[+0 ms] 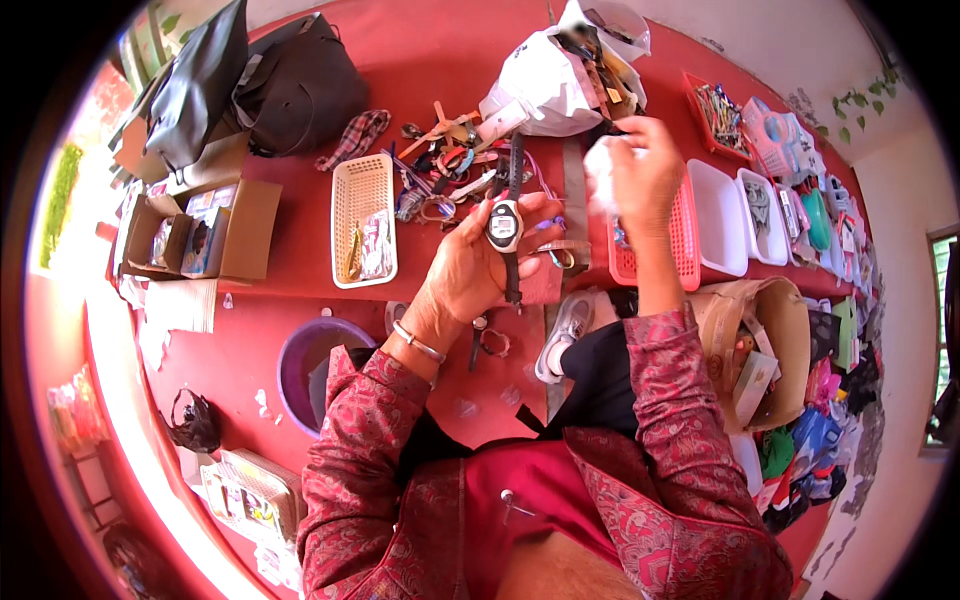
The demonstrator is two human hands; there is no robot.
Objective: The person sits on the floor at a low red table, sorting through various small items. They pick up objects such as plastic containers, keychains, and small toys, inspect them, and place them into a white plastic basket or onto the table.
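Note:
A digital wristwatch (503,226) with a silver case and a black strap lies face up across my left hand (480,250), its strap hanging straight above and below the palm. The fingers curl partly around it. My right hand (645,175), closed and raised to the right, pinches a crumpled white tissue or cloth (601,178), blurred at its edges. Beyond my left hand, a loose pile of watches and straps (450,160) spreads over the red surface. Under my right forearm stands a red plastic basket (683,235), partly hidden by it.
A cream basket (343,215) holds small packets. White trays (717,215) line the right side beside a wicker basket (790,340). At the back are a white bag (540,90) and black bags (310,85). A cardboard box (255,230) and a purple basin (295,370) stand left.

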